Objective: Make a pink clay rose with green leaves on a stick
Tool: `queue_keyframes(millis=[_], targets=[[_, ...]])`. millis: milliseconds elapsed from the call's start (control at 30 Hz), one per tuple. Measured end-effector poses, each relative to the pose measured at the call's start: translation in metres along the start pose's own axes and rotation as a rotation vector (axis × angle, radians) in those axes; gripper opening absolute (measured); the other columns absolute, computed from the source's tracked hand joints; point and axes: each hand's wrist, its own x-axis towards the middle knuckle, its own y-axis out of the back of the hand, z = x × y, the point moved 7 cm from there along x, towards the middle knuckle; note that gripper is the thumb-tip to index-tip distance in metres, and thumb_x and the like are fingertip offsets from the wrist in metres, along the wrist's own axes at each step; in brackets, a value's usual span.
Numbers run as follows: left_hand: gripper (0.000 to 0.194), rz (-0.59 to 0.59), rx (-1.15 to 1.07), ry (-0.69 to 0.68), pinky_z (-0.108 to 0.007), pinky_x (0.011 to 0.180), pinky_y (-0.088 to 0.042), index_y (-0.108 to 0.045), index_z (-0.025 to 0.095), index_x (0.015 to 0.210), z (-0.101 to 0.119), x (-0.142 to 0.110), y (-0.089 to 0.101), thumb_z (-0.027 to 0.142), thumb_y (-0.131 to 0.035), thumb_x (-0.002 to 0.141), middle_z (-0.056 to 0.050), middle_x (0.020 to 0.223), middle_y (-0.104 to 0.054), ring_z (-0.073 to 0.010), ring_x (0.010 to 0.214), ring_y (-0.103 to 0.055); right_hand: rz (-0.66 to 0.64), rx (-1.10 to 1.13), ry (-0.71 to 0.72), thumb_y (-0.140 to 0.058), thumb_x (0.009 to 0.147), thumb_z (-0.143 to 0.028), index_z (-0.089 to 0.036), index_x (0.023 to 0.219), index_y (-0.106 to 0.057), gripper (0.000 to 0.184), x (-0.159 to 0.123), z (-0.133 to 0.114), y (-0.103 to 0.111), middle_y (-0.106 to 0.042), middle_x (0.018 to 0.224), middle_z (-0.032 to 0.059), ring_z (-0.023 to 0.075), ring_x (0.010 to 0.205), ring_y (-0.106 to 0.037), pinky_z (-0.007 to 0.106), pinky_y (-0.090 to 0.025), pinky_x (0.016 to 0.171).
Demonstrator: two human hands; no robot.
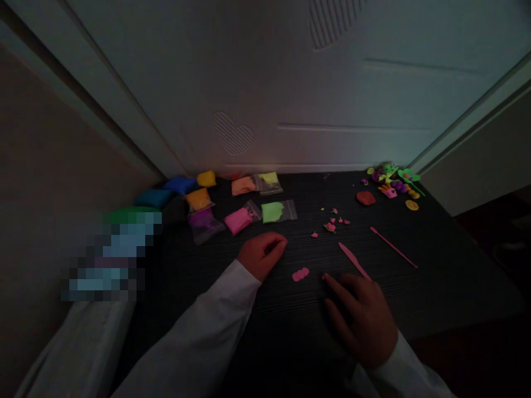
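Lower centre: left hand [263,255] curled, contents unclear. Lower right: right hand [365,318] loosely spread, gripping nothing, fingertip at pink bit [323,277]. We risk flattening it by overpressing.

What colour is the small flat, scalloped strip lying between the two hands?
Pink. The strip shows best in the head view, the only one.

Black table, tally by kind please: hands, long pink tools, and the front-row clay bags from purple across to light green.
Hands: 2, left hand and right hand
Long pink tools: 2, pink knife and thin pink rod
Clay bags: 3, purple bag, pink bag, light green bag
Total: 7
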Motion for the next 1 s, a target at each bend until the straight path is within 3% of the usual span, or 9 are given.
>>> queue_keyframes(millis=[300,667,1000], targets=[[0.027,-0.013,-0.012,0.013,-0.022,0.060,-0.039,-0.058,0.018,0.084,-0.0025,0.0003,-0.0012,0.037,-0.041,0.075,0.000,0.076,-0.060,-0.0106,0.066,-0.053,-0.081,-0.025,-0.045,-0.044,0.075,-0.035,-0.026,0.110,-0.050,0.036,0.0036,-0.0019,-0.0018,-0.049,0.092,0.0071,0.0183,0.081,-0.045,0.036,-0.033,0.071],[0.029,-0.013,-0.042,0.012,-0.022,0.062,-0.039,-0.058,0.018,0.085,-0.0037,0.0006,-0.0013,0.038,-0.040,0.075,0.000,0.076,-0.060,-0.0110,0.067,-0.053,-0.060,-0.129,0.018,-0.044,0.075,-0.039,-0.026,0.110,-0.050,0.038,0.0037,-0.0080,0.0002,-0.053,0.093,0.0075,0.0195,0.079,-0.043,0.036,-0.031,0.069],[0.029,-0.011,-0.037,0.016,-0.022,0.061,-0.039,-0.058,0.017,0.084,-0.0023,0.0011,-0.0014,0.039,-0.041,0.074,-0.001,0.076,-0.061,-0.0112,0.066,-0.053,-0.028,-0.078,0.013,-0.045,0.075,-0.036,-0.024,0.116,-0.044,0.042,0.0000,-0.0034,0.0006,-0.050,0.093,0.0076,0.0185,0.080,-0.044,0.035,-0.034,0.070]])
